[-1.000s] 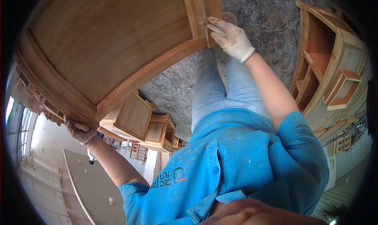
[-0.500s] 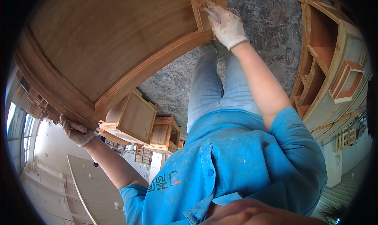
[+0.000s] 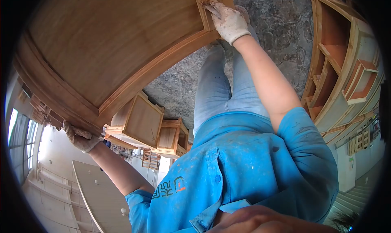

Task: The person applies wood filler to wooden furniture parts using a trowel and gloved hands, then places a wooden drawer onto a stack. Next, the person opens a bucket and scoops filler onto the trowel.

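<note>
Across the upper left of the view, a broad wooden panel (image 3: pixel 118 45) is seen, its smooth, finely grained brown field set inside a stepped, moulded frame (image 3: pixel 157 68) whose straight runs are bowed by the lens. At the frame's upper right edge, the right hand (image 3: pixel 230 23) is laid in a pale, brown-smudged fabric glove; its fingers are bent and held close together, their tips brought against the wood. Whether something thin is pinched between them cannot be told. At the panel's lower left corner, the left hand (image 3: pixel 83 139), in a more heavily stained glove, is placed with its fingers curled by the edge; how firmly the wood is gripped cannot be told, as the contact is partly hidden. Beneath the panel, boxy cabinets (image 3: pixel 140 121) of light-edged wood are ranged. Faded blue jeans (image 3: pixel 214 82) and a bright blue shirt (image 3: pixel 252 151), speckled with pale flecks, are worn. Grey, mottled floor (image 3: pixel 281 33) is shown beyond, and at the right an open-fronted shelf unit (image 3: pixel 346 57) with reddish-brown inner faces is stood.
</note>
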`<control>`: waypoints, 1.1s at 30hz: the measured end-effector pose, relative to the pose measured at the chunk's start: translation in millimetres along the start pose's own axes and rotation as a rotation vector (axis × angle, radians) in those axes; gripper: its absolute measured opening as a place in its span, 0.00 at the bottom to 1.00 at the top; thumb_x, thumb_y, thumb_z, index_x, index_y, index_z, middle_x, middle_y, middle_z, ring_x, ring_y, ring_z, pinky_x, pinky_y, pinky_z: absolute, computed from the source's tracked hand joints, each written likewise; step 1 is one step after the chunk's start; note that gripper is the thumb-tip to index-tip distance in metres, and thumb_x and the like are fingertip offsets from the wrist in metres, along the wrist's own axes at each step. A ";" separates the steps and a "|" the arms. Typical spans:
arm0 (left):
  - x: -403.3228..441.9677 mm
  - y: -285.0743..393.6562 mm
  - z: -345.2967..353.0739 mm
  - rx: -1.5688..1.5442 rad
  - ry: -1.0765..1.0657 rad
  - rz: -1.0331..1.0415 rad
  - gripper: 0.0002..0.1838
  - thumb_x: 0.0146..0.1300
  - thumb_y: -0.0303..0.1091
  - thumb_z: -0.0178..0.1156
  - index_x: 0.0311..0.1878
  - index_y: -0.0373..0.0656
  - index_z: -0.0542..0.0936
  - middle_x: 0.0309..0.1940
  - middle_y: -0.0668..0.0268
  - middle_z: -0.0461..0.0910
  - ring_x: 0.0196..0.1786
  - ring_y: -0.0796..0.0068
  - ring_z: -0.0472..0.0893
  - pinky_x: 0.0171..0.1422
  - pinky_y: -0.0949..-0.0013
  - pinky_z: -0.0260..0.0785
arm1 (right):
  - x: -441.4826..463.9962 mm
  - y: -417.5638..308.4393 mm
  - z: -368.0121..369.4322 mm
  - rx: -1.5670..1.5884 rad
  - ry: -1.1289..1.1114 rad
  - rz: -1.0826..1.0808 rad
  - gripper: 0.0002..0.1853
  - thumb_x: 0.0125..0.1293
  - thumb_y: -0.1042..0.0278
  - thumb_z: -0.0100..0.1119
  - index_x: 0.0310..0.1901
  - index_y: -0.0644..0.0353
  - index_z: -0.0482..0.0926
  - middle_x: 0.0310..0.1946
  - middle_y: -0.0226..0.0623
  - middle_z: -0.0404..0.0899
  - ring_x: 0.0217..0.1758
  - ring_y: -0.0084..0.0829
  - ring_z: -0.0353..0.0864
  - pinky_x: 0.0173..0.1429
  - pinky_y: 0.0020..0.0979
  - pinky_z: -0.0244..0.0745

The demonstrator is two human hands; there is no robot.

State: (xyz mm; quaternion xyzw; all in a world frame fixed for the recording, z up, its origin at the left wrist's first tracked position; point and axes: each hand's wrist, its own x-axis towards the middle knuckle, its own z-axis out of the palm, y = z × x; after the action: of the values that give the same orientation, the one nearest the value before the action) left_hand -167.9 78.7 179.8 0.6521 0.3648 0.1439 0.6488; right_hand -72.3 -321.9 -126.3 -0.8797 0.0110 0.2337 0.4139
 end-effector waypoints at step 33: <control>-1.2 -20.6 -35.2 0.686 -0.140 0.619 0.21 0.59 0.35 0.59 0.57 0.42 0.76 0.52 0.62 0.79 0.58 0.69 0.76 0.68 0.61 0.63 | 74.6 -118.4 -42.0 -0.297 -0.472 0.862 0.15 0.64 0.66 0.49 0.39 0.71 0.79 0.28 0.49 0.80 0.22 0.41 0.77 0.23 0.40 0.77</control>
State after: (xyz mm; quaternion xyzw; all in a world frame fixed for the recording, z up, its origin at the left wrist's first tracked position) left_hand -198.0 101.8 164.7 0.9153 0.1349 0.1573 0.3455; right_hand 36.2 -262.0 -49.0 -0.7678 0.2455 0.5746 0.1416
